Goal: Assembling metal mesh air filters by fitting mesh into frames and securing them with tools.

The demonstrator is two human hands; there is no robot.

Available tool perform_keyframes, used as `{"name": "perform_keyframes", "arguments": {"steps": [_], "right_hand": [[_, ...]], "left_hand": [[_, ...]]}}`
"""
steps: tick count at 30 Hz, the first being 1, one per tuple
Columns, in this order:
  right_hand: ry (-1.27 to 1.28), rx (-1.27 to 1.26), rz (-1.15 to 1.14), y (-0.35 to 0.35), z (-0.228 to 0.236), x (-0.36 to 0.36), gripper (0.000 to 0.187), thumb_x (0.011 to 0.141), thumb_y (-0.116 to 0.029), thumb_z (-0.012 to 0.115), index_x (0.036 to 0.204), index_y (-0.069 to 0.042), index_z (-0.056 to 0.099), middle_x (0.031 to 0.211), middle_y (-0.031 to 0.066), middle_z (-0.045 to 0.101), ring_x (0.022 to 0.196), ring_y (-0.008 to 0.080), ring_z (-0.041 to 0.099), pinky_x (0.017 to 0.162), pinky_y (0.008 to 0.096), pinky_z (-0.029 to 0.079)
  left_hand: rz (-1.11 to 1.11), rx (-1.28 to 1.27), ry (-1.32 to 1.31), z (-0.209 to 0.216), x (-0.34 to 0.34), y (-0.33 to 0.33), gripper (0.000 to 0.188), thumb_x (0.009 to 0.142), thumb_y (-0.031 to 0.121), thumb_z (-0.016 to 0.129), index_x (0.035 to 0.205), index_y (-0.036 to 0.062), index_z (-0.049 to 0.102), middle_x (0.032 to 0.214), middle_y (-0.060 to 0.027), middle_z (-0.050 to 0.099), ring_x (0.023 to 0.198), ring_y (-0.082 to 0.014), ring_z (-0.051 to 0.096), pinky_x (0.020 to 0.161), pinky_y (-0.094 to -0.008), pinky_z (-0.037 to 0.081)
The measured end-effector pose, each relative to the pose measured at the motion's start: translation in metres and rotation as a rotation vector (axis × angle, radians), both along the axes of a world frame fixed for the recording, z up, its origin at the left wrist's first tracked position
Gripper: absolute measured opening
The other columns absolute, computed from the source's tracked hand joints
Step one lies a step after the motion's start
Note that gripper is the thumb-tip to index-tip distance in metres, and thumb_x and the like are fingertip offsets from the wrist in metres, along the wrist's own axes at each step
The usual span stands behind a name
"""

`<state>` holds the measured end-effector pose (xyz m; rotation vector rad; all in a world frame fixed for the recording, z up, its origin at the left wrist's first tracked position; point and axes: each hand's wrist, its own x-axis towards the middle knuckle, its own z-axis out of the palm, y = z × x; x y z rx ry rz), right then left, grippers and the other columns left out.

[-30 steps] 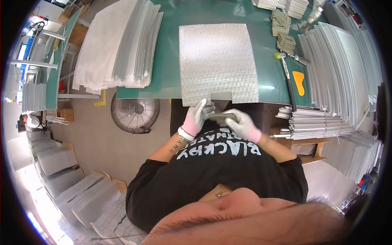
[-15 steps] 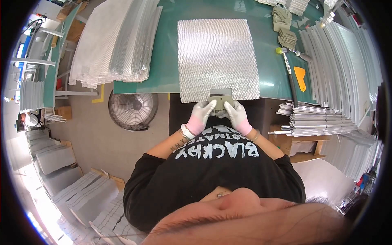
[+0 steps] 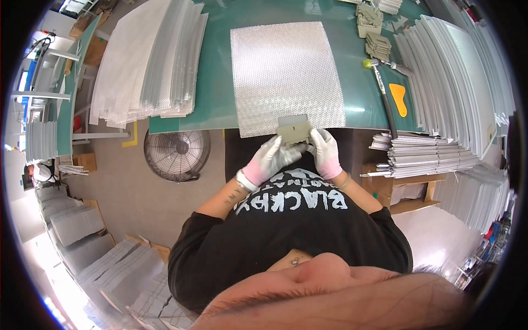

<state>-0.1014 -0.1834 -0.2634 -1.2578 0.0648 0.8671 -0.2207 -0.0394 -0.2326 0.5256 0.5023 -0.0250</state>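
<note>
A square sheet of silvery mesh lies flat on the green table. At its near edge both my gloved hands grip a small grey-green cardboard piece. My left hand holds its left end and my right hand holds its right end. A thin grey flat piece shows just behind the cardboard, resting on the mesh edge.
A tall pile of mesh sheets sits on the table's left, more stacks on the right. A yellow-headed mallet, an orange scraper and stacked cardboard pieces lie at right. A floor fan stands below the table.
Both hands rose from waist height to the mesh sheet's near edge with the cardboard piece, which now sits against that edge.
</note>
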Motion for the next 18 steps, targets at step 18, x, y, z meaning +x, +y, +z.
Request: {"name": "perform_keyframes", "arguments": {"steps": [18], "right_hand": [[-0.284, -0.041, -0.305, -0.025, -0.019, -0.012, 0.028, 0.104, -0.024, 0.047, 0.104, -0.001, 0.064, 0.093, 0.0022, 0.063, 0.082, 0.0086, 0.058, 0.071, 0.0274, 0.049]], "left_hand": [[-0.598, 2.372, -0.433, 0.038, 0.099, 0.009, 0.062, 0.09, 0.045, 0.058, 0.144, 0.0175, 0.047, 0.148, -0.0188, 0.041, 0.138, -0.041, 0.035, 0.116, -0.0596, 0.017]]}}
